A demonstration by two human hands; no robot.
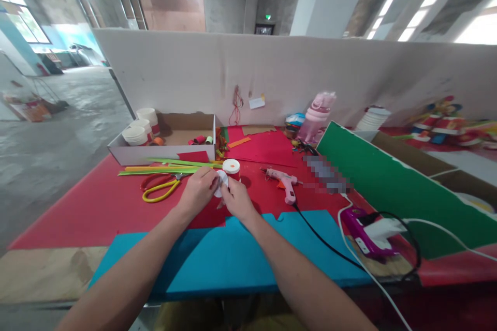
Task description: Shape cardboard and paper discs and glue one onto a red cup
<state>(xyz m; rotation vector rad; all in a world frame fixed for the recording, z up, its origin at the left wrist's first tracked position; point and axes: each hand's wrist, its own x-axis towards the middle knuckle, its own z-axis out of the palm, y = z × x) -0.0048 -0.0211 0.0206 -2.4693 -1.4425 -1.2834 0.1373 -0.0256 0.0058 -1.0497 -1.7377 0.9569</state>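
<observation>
A small white disc-like piece (pixel 221 184) is held between my two hands over the red table covering. My left hand (pixel 200 190) pinches its left side with bent fingers. On the other side, my right hand (pixel 237 197) grips its right edge, fingers closed. Just behind my right hand stands a red and white paper cup (pixel 232 167), upright, with a small orange spot on its top. Scissors with yellow and red handles (pixel 161 190) lie left of my left hand. A pink glue gun (pixel 284 183) rests to the right.
An open box (pixel 163 152) with white cups and colored rolls stands back left, green and yellow strips (pixel 155 169) before it. Blue sheet (pixel 233 258) covers the front edge. At right are a pink bottle (pixel 317 116), a purple power strip (pixel 368 238), cords and a green panel (pixel 388 186).
</observation>
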